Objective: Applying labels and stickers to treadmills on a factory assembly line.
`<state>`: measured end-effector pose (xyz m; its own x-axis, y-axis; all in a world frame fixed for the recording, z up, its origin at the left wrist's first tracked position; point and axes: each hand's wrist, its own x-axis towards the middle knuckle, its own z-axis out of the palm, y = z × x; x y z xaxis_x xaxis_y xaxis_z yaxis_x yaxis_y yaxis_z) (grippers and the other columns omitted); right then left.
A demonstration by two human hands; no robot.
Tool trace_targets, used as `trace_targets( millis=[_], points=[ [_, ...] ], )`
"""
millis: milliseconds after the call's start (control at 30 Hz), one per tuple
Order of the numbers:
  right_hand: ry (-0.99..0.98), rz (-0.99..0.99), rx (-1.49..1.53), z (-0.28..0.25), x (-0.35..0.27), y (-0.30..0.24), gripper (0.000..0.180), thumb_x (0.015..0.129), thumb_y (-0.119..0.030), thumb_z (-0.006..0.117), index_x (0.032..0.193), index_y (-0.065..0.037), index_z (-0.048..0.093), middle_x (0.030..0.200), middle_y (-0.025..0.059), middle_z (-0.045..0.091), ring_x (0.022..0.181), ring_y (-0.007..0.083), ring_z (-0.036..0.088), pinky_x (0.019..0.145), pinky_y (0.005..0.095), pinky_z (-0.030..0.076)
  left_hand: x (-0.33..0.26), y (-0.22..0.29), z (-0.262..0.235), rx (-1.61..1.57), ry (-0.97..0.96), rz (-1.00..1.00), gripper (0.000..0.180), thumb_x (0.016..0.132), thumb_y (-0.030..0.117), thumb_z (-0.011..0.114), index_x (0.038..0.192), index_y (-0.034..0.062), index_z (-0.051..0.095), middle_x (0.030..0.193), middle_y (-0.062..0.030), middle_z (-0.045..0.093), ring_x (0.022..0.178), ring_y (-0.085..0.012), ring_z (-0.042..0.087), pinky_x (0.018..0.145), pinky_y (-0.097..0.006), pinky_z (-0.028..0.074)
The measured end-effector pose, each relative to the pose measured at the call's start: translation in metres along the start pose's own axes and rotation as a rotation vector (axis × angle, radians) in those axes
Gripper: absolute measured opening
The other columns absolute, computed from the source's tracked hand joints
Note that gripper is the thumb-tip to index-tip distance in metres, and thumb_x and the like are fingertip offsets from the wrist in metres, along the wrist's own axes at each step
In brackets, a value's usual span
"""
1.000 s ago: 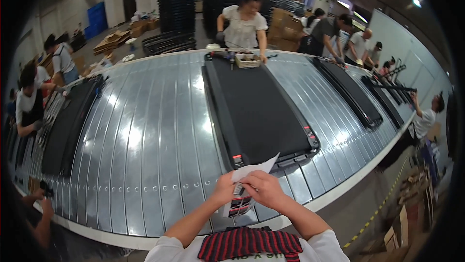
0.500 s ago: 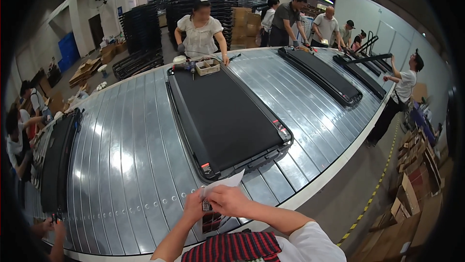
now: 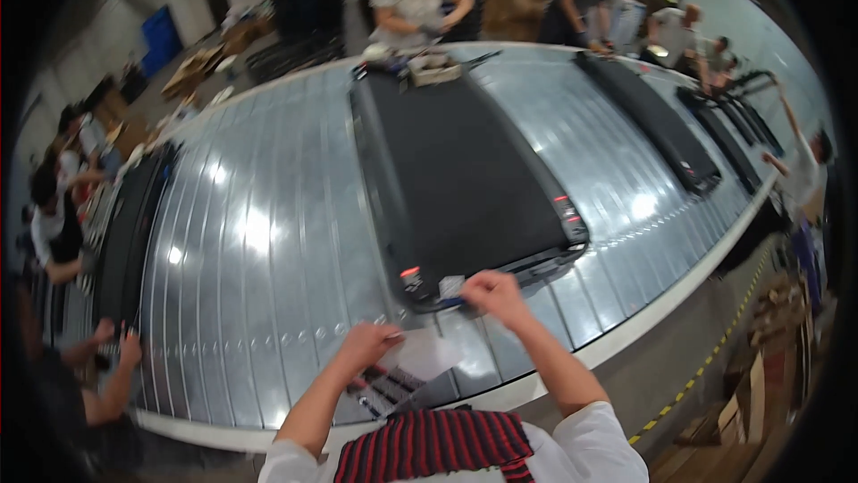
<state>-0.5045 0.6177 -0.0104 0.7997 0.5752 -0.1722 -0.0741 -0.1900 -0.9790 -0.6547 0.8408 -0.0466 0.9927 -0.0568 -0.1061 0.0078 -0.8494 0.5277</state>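
Ribbed metal conveyor (image 3: 268, 242) across frame centre, carrying black treadmill (image 3: 465, 179). Left hand (image 3: 365, 347) pinching white sheet (image 3: 424, 356), lower centre. Right hand (image 3: 494, 294) closed at treadmill's near end, contents indiscernible.

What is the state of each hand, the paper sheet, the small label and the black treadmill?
left hand: pinching the paper sheet
right hand: fingers closed on the small label
paper sheet: lifted, slightly curled
black treadmill: flat on the metal conveyor

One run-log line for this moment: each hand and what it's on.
left hand: holds white sheet | right hand: at near end of black treadmill, by small label | surface: metal conveyor
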Motion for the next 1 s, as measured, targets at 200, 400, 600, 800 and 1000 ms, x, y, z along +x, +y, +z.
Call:
trace_targets(
  millis=[200,400,600,800,1000],
  points=[
    [0.060,0.150,0.061,0.008,0.087,0.025,0.009,0.076,-0.011,0.062,0.073,-0.004,0.059,0.054,-0.0031,0.049,0.042,0.0029,0.039,0.037,0.0181,0.027,0.019,-0.029,0.004,0.030,0.031,0.061,0.011,0.074,0.014,0.053,0.083,0.0153,0.059,0.079,-0.0063,0.060,0.075,-0.0285,0.058,0.059,-0.040,0.045],
    [-0.138,0.356,0.117,0.035,0.151,0.045,0.010,0.076,-0.010,0.061,0.073,-0.001,0.058,0.050,-0.0017,0.045,0.037,0.0040,0.035,0.033,0.0194,0.022,0.038,-0.046,0.007,0.033,0.023,0.069,0.009,0.074,0.010,0.048,0.076,0.0103,0.057,0.081,-0.0063,0.057,0.080,-0.0273,0.057,0.064,-0.039,0.044],
    [-0.232,0.457,0.085,0.054,0.178,0.060,0.009,0.076,-0.010,0.060,0.075,-0.001,0.057,0.050,-0.0010,0.045,0.038,0.0038,0.035,0.033,0.0192,0.021,0.063,-0.058,0.011,0.103,-0.051,0.061,0.019,0.065,0.001,0.052,0.081,0.0106,0.057,0.095,-0.0037,0.058,0.077,-0.0275,0.058,0.060,-0.040,0.046],
    [-0.226,0.501,0.051,0.058,0.184,0.062,0.008,0.076,-0.009,0.059,0.076,-0.002,0.057,0.050,-0.0013,0.045,0.038,0.0037,0.034,0.033,0.0190,0.021,0.077,-0.063,0.012,0.080,0.041,0.076,0.016,0.067,0.004,0.053,0.081,0.0089,0.057,0.102,-0.0078,0.057,0.078,-0.0295,0.058,0.061,-0.040,0.046],
    [-0.217,0.487,0.043,0.060,0.184,0.065,0.010,0.077,-0.010,0.060,0.075,-0.001,0.056,0.049,-0.0015,0.044,0.037,0.0036,0.033,0.033,0.0192,0.021,0.083,-0.067,0.015,0.059,0.069,0.109,0.014,0.068,0.005,0.052,0.081,0.0086,0.057,0.102,-0.0079,0.057,0.077,-0.0289,0.059,0.062,-0.039,0.047]
  ],
)
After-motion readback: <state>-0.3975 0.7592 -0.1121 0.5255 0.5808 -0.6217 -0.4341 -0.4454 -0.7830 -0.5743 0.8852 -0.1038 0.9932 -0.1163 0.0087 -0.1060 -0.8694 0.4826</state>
